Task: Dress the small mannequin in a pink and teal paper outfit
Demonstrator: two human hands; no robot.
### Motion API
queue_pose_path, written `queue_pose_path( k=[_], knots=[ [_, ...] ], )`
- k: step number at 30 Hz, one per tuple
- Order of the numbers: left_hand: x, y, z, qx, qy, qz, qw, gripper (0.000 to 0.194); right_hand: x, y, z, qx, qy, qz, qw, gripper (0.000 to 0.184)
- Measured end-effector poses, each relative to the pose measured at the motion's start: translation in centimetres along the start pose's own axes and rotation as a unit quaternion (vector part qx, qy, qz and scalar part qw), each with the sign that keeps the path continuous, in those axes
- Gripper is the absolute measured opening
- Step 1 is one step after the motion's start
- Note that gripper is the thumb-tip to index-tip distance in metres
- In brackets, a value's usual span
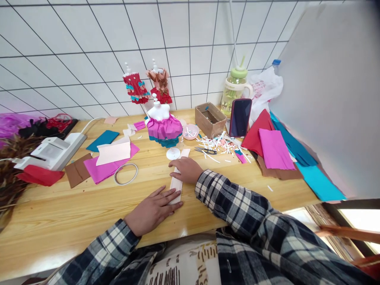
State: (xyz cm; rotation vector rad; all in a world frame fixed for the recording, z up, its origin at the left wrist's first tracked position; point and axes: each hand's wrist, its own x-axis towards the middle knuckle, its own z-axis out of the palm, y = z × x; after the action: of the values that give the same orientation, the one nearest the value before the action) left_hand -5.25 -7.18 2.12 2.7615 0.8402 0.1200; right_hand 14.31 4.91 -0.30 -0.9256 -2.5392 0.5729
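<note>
A long pale pink paper strip (177,183) lies on the wooden table (74,213), running from near a white round disc (173,153) toward me. My left hand (152,209) lies flat and open, fingers pressing the strip's near end. My right hand (186,170) rests over the strip's middle with fingers curled down on it. Just behind stands a small white mannequin (158,111) wearing a magenta and teal paper skirt (164,130).
Small scissors (206,150) and white paper scraps lie right of the disc. A cardboard box (210,118), phone (240,117), pink bowl (190,131) and bottle (234,89) stand behind. Coloured paper sheets (276,148) lie right; a glue gun stand (52,152) and tape ring (126,173) left.
</note>
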Motion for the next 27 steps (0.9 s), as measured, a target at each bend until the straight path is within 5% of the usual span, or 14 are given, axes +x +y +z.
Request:
queue_pose_path(
  k=[5,11,15,19,22,25,26,27],
  knots=[
    [-0.4,0.6,0.0,-0.025,0.03,-0.032,0.999,0.046,-0.3,-0.1,-0.4,0.027,0.02,-0.005,0.999,0.025],
    [-2.1,0.8,0.6,0.021,0.23,-0.112,0.967,0.036,-1.5,-1.6,-0.9,0.011,0.094,-0.067,0.993,0.013],
    [-3.2,1.4,-1.0,0.024,0.335,-0.178,0.925,0.031,-2.1,-4.0,-0.1,0.094,0.12,-0.169,0.974,0.05],
    [-3.3,2.6,-2.3,-0.011,0.397,-0.21,0.894,0.028,-2.4,-6.1,0.5,0.146,0.148,-0.139,0.968,0.009],
    [-2.1,2.7,-3.3,-0.07,0.486,-0.309,0.814,0.023,-3.1,-7.0,-0.8,0.17,0.172,-0.083,0.967,0.01],
    [0.4,1.7,-5.8,-0.184,0.613,-0.405,0.653,0.036,-4.5,-7.8,-4.1,0.19,0.205,-0.053,0.959,0.016],
    [1.3,1.1,-7.0,-0.209,0.637,-0.401,0.624,0.039,-5.2,-8.1,-5.5,0.207,0.199,-0.041,0.957,0.017],
    [2.2,0.5,-8.4,-0.234,0.632,-0.379,0.634,0.042,-5.8,-8.3,-7.0,0.225,0.175,-0.03,0.958,0.018]
  ],
)
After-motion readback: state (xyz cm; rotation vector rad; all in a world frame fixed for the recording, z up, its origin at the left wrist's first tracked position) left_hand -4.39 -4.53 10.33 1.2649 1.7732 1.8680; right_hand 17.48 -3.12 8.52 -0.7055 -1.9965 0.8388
